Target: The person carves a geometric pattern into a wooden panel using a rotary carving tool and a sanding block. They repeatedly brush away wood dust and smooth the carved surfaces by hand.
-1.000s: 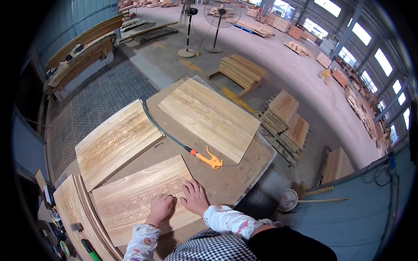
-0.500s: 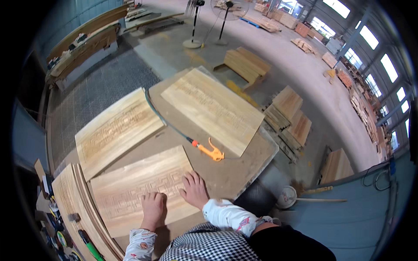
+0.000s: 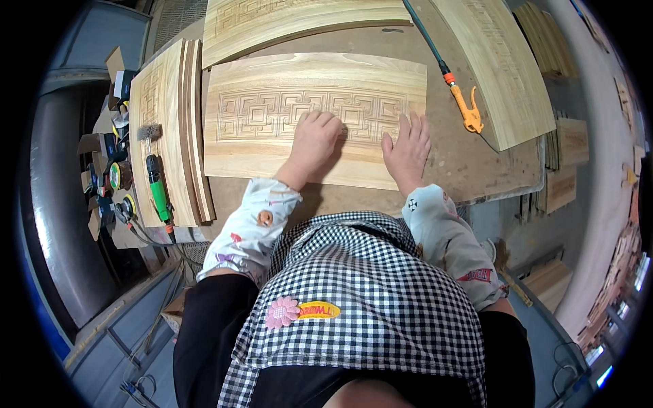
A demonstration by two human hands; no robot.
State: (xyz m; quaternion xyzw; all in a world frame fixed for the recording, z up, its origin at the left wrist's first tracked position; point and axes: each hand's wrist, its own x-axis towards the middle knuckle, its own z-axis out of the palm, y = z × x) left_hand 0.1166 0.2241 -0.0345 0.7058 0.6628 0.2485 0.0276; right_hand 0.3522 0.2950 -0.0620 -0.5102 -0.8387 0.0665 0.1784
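Observation:
A pale wooden panel (image 3: 252,155) with a carved geometric band lies in front of me on the worktable (image 3: 449,170). My left hand (image 3: 314,144) rests on the middle of the carving, its fingers curled under; whatever they may hold is hidden. At the panel's right end my right hand (image 3: 408,151) lies flat, fingers stretched, with nothing in it. An orange air blow gun (image 3: 466,109) on a dark green hose sits to the right, apart from both hands. To the left, a green and black rotary tool (image 3: 158,192) with a grey brush head lies on stacked panels (image 3: 178,129).
Another carved panel (image 3: 306,30) lies behind mine, and one more (image 3: 503,75) lies at the right. Small tools, tape and boxes (image 3: 112,163) crowd the far left beside cables. Stacked wood (image 3: 561,190) stands beyond the table's right edge.
My view has turned downward and to the right, bringing my apron and the tools at left into sight. The hands stay at about the same places on the panel; the right fingers look straighter.

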